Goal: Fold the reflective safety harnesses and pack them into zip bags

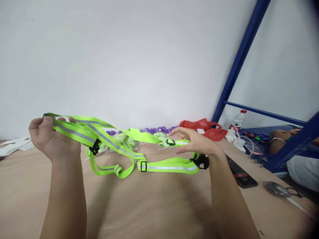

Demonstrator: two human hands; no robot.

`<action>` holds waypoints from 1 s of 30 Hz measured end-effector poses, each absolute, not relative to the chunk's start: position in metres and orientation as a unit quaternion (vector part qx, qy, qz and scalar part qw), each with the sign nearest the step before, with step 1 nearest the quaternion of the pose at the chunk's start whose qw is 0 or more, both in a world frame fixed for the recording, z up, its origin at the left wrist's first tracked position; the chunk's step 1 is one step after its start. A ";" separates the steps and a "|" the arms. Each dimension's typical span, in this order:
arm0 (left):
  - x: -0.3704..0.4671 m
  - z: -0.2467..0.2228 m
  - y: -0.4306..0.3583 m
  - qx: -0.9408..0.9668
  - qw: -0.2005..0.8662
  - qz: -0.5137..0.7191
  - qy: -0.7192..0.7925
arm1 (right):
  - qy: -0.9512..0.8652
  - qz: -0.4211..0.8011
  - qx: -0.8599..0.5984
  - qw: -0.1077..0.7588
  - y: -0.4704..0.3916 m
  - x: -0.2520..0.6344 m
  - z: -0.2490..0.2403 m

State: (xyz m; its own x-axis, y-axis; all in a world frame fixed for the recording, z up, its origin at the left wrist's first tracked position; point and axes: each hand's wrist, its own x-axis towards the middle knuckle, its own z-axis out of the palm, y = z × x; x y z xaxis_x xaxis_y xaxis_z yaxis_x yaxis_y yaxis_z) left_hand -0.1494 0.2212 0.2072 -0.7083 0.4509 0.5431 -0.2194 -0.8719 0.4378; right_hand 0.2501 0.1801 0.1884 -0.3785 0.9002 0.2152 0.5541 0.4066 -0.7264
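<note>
A neon-yellow reflective strap harness [114, 144] with grey stripes stretches between my two hands above the table. My left hand [53, 137] is closed around its straps at the left end. A strap runs through the crook of my right hand [199, 141], whose thumb and fingers curve apart around it. A black slider [170, 142] sits just left of those fingers, and another slider [143, 166] lies on the lower strap. One black buckle [94, 146] hangs below my left hand; another black buckle [200, 161] hangs beneath my right palm. The lower middle straps droop in loops.
Bagged neon straps [159, 138] and several purple items [163, 129] lie along the wall. To the right are a red plastic bag [206, 127], a bottle [238, 120], a black phone [240, 172] and a blue frame [239, 63]. Another person's hand [280, 135] is beyond the frame.
</note>
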 end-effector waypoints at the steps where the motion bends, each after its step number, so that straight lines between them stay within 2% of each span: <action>1: -0.148 0.207 0.218 0.340 0.186 0.904 0.179 | -0.788 0.268 -0.468 0.297 0.179 0.248 0.189; 5: -0.144 0.209 0.202 0.368 0.183 0.887 0.211 | -0.781 0.295 -0.449 0.319 0.180 0.242 0.189; 10: -0.141 0.211 0.199 0.360 0.184 0.891 0.208 | -0.747 0.321 -0.384 0.438 0.192 0.249 0.182; 15: -0.136 0.214 0.207 0.367 0.252 0.874 0.195 | -0.666 0.365 -0.367 0.538 0.204 0.256 0.171; 19: -0.127 0.214 0.212 0.411 0.265 0.842 0.227 | -0.653 0.292 -0.392 0.578 0.206 0.251 0.170; 21: -0.122 0.213 0.213 0.435 0.264 0.824 0.249 | -0.663 0.236 -0.414 0.577 0.204 0.245 0.170; 24: -0.115 0.212 0.214 0.436 0.243 0.829 0.253 | -0.688 0.215 -0.424 0.548 0.201 0.232 0.171; 30: -0.137 0.215 0.218 0.398 0.108 0.887 0.207 | -0.780 0.150 -0.469 0.387 0.200 0.216 0.168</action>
